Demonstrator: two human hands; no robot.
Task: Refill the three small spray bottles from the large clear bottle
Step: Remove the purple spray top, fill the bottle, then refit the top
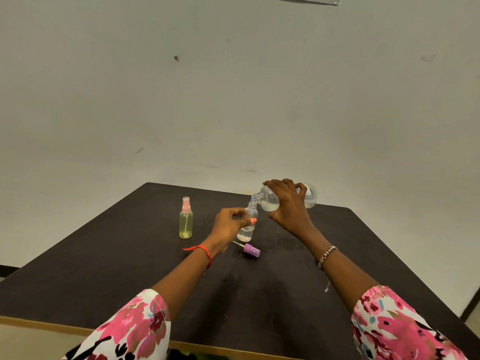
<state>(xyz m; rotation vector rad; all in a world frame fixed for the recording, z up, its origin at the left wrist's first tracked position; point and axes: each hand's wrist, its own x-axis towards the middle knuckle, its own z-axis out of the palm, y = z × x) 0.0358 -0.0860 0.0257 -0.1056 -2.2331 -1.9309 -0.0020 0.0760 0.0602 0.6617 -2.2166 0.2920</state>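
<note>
Large clear bottle sits just right of the frame's centre, above the far part of the dark table. The right hand holds it in the air, fingers curled over the top of its body and thumb beneath. Its long axis runs nearly level across the picture: the base points toward the right edge of the frame, and the open neck points left and slightly down. That neck meets the mouth of the small clear spray bottle.

The small bottle stands on the table at the centre, its top leaning a little to the right toward the pouring neck. The left hand grips it round the upper body, fingers and thumb closed on it. Liquid shows in its lower part, so this refill looks under way and not finished.

A purple spray cap lies on its side on the table just below the small bottle, its tube pointing to the upper left (presumably this bottle's top, still to be screwed back on). Left of centre, a yellow spray bottle stands upright with its pink sprayer fitted. Whether it has been filled I cannot tell. A third small bottle does not show, so at least one refill probably remains after this one.
</note>
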